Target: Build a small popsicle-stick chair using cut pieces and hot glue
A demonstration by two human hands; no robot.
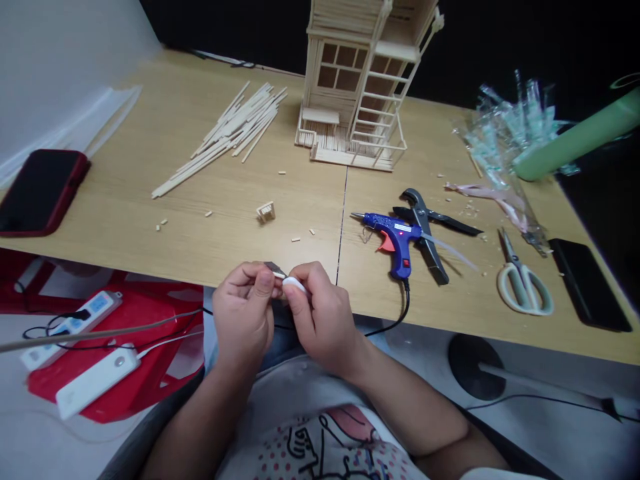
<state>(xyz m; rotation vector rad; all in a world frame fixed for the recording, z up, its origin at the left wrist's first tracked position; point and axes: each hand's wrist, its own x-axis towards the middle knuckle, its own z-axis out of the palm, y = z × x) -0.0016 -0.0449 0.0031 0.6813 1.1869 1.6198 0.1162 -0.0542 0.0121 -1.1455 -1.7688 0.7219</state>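
1. At the near edge of the table, one knife is gripped by its white handle in the right hand, its dark blade slanted leftward against one stick.
2. The stick is pinched by the fingertips of the left hand, the nearer hand, its long axis held roughly along that edge.
3. Beyond, six bits are scattered about one tiny frame.
4. Toward the right edge, one glue gun, one cutter and one pair of scissors are laid out.
5. By the far edge, one model house is flanked by a pile of sticks, too overlapped to be counted.
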